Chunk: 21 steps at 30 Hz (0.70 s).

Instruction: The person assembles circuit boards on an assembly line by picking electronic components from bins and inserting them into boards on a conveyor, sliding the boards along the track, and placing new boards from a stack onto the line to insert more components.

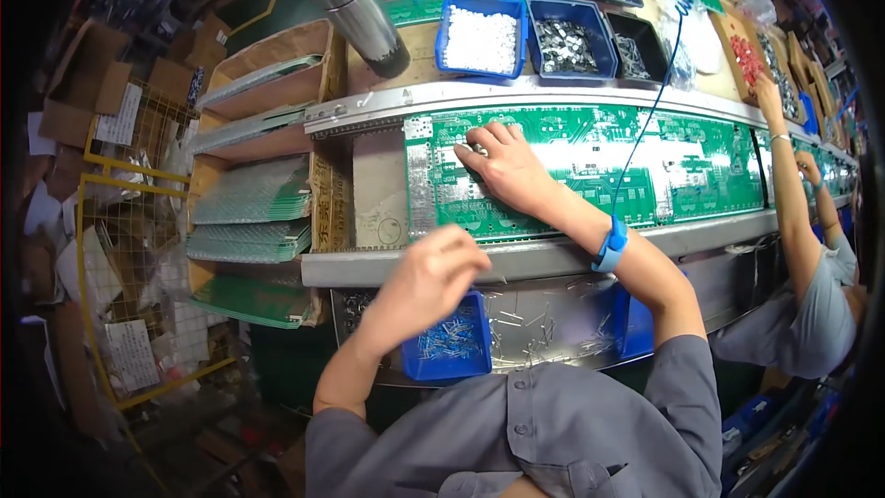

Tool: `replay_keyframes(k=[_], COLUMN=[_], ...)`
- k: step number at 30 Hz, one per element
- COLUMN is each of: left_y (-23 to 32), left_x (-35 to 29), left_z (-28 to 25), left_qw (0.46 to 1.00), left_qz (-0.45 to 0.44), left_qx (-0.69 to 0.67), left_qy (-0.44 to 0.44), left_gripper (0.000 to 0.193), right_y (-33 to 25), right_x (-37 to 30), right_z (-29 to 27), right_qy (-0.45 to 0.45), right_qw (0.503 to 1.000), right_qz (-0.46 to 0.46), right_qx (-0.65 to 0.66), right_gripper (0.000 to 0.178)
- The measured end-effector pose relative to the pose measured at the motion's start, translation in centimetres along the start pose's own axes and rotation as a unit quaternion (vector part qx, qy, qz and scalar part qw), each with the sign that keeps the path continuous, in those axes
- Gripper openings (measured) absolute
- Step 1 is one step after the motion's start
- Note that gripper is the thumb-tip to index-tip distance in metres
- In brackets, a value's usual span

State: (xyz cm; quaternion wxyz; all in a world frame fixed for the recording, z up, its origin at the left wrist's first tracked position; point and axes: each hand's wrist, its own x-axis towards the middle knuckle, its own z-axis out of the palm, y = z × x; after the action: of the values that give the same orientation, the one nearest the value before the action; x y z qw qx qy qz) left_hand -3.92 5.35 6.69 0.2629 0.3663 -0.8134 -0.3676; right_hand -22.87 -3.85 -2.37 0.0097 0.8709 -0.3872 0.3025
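Note:
A long green circuit board (pixel 590 161) lies between two metal rails in front of me. Over its left part, my right hand (pixel 505 164) rests with bent fingers, its fingertips pinched at the board's surface. Whatever they hold is too small to make out. A blue wrist strap (pixel 611 244) with a coiled cord circles my right wrist. Slightly blurred, my left hand (pixel 431 272) hovers by the near rail (pixel 553 256), fingers curled together, their contents hidden. Below it sits a blue bin (pixel 447 369) of small blue leaded components.
Beyond the far rail stand a steel flask (pixel 355 14), a blue bin of white parts (pixel 481 37) and a bin of dark parts (pixel 570 41). At left, a cardboard rack (pixel 318 157) holds bubble-wrapped boards. A co-worker's arm (pixel 791 194) reaches in at right.

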Motion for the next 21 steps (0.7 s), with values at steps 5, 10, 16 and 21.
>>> replay_keyframes(k=[5,10,16,21], left_y=[-6.2,-10.4,-12.1,-11.7], left_x=[3.6,5.8,6.8,7.0], left_z=[-0.9,-0.4,0.1,0.3], left_qw=[0.989,0.979,0.966,0.964], left_qz=[-0.061,-0.025,0.046,0.038], left_qx=[0.042,0.111,0.193,0.204], left_qy=[0.130,0.169,0.167,0.164], left_gripper=[0.012,0.010,0.011,0.010], right_y=[-3.8,-8.8,-12.5,-13.6], right_x=[-2.1,-8.7,-14.1,-15.8], right_z=[-4.8,-9.1,-6.4,-5.0], right_qy=[-0.065,-0.266,-0.303,-0.302], right_qw=[0.996,0.951,0.948,0.943], right_qz=[0.036,0.003,0.083,0.116], right_qx=[0.043,0.156,0.060,0.072], right_gripper=[0.027,0.011,0.009,0.008])
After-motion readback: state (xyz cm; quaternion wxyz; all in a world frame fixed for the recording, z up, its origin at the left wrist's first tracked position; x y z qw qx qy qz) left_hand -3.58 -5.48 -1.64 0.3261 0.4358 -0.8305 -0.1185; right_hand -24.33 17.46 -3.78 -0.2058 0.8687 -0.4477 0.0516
